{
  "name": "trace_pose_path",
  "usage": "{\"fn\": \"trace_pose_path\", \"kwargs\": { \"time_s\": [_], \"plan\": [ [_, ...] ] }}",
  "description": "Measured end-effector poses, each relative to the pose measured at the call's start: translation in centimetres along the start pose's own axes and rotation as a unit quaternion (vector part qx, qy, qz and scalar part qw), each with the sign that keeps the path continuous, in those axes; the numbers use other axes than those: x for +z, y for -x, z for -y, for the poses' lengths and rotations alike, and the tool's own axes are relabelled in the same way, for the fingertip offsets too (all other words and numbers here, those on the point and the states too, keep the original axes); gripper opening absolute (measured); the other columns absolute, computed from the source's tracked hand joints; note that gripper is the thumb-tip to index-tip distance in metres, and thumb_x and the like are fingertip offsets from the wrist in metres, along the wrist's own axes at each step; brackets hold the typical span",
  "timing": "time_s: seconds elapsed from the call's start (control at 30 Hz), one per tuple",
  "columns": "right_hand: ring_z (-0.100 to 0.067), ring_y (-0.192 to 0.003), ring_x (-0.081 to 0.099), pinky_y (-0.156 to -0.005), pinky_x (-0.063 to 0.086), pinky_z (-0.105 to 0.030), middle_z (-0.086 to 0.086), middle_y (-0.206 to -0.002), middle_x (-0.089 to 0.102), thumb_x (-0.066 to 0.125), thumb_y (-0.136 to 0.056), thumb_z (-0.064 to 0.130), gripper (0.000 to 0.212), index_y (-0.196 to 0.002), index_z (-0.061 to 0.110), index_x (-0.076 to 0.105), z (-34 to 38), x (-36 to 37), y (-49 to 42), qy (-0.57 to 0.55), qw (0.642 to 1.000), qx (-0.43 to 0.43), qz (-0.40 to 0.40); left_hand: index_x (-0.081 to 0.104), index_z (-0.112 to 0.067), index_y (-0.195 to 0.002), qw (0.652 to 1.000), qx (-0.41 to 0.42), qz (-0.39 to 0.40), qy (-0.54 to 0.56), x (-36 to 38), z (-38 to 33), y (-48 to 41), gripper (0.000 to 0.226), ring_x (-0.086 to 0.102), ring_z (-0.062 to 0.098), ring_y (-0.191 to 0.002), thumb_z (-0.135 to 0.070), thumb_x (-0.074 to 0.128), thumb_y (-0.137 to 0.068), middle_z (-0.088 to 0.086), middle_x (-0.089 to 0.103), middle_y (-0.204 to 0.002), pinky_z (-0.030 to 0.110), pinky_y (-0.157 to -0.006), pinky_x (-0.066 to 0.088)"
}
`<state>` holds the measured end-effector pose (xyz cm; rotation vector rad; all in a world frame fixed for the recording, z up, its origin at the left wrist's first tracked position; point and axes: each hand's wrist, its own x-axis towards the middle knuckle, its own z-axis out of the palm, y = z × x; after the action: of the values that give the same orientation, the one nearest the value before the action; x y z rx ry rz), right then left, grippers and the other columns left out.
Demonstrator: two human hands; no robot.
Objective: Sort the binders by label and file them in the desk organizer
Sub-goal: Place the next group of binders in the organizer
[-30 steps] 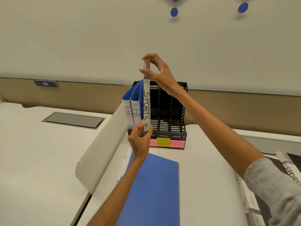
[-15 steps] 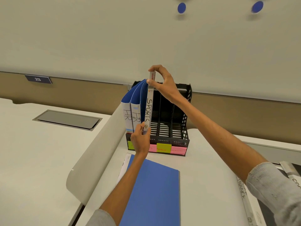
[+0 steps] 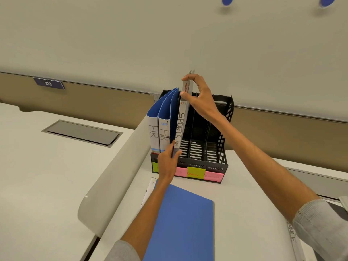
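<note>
One black desk organizer (image 3: 226, 113) stands on the tabletop (image 3: 235, 213), divided into four slots. Two blue binders (image 3: 162, 132) marked HR stand just left of the grip. One grey binder (image 3: 180, 127) marked SPORTS is in the grip of two hands, the left hand (image 3: 167, 162) low, the right hand (image 3: 199, 98) high. One blue folder (image 3: 180, 227) lies flat below the left grip. Four sticky labels (image 3: 195, 172) line the organizer's front: two yellow-green, two pink. Two blue dots (image 3: 227, 0) mark the wall above.

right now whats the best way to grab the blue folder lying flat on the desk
Take the blue folder by its right long edge, coming from the right. It lies flat, so there is no upright spine to pinch; that edge sits over bare desk, and papers poke out under the left side.
</note>
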<state>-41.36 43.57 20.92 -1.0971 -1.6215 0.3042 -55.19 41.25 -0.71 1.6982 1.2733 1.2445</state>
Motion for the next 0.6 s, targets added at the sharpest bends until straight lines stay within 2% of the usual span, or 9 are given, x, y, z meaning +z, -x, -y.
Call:
{"fn": "trace_pose_path", "kwargs": {
  "time_s": [0.07,0.2,0.27,0.37,0.43,0.6],
  "plan": [
    [-0.012,-0.118,0.047,-0.085,0.044,-0.010,-0.004,-0.132,0.048,0.063,-0.090,0.011,0.032,-0.119,0.017,0.053,-0.1,0.2,0.1,-0.007,1.000,0.000,-0.001,0.050,-0.014,-0.141,0.997,0.000,0.040,-0.064,-0.8,1.3,0.6,0.050,0.057,0.023,-0.122,-0.027,0.062,-0.094,0.006,0.063,-0.131,0.032,-0.101,0.050],
    [-0.014,-0.120,0.046,-0.080,0.042,0.001,-0.009,-0.133,0.047,0.063,-0.088,0.010,0.033,-0.119,0.016,0.053,-0.3,-0.1,0.2,-0.009,1.000,-0.015,-0.003,0.058,-0.013,-0.134,0.989,0.012,0.043,-0.141,-1.7,1.9,0.7,0.045,0.059,0.021,-0.119,-0.032,0.062,-0.094,0.005,0.064,-0.129,0.031,-0.096,0.049],
    [-0.005,-0.118,0.046,-0.081,0.047,-0.003,-0.007,-0.131,0.047,0.063,-0.088,0.010,0.032,-0.119,0.016,0.053,-0.3,-0.3,0.2,-0.010,1.000,-0.018,-0.003,0.066,-0.013,-0.124,0.989,0.013,0.036,-0.143,-1.8,1.5,0.3,0.038,0.063,0.021,-0.110,-0.033,0.065,-0.092,0.005,0.069,-0.120,0.027,-0.087,0.051],
    [0.000,-0.118,0.045,-0.081,0.055,-0.014,-0.005,-0.131,0.045,0.062,-0.089,0.008,0.032,-0.118,0.019,0.053,-0.3,-0.5,0.4,-0.022,1.000,-0.020,0.002,0.073,-0.012,-0.108,0.990,-0.007,0.016,-0.139,-1.7,0.9,-0.3,0.032,0.070,0.019,-0.096,-0.035,0.069,-0.087,0.004,0.075,-0.103,0.018,-0.073,0.045],
    [-0.001,-0.119,0.045,-0.084,0.056,-0.018,-0.005,-0.132,0.045,0.062,-0.089,0.008,0.032,-0.118,0.020,0.053,-0.3,-0.6,0.5,-0.022,0.999,-0.026,0.004,0.074,-0.012,-0.109,0.990,-0.016,0.002,-0.142,-1.5,0.7,-0.5,0.035,0.070,0.017,-0.095,-0.037,0.072,-0.085,0.004,0.076,-0.102,0.016,-0.072,0.043],
    [-0.009,-0.122,0.045,-0.092,0.056,-0.030,-0.009,-0.131,0.044,0.063,-0.088,0.004,0.033,-0.119,0.012,0.053,-0.3,-0.6,0.8,-0.026,0.999,-0.028,0.001,0.074,-0.013,-0.109,0.988,-0.035,-0.029,-0.150,-1.0,0.6,-0.7,0.036,0.071,0.015,-0.093,-0.038,0.074,-0.083,0.002,0.076,-0.100,0.023,-0.074,0.048]
  ]
}}
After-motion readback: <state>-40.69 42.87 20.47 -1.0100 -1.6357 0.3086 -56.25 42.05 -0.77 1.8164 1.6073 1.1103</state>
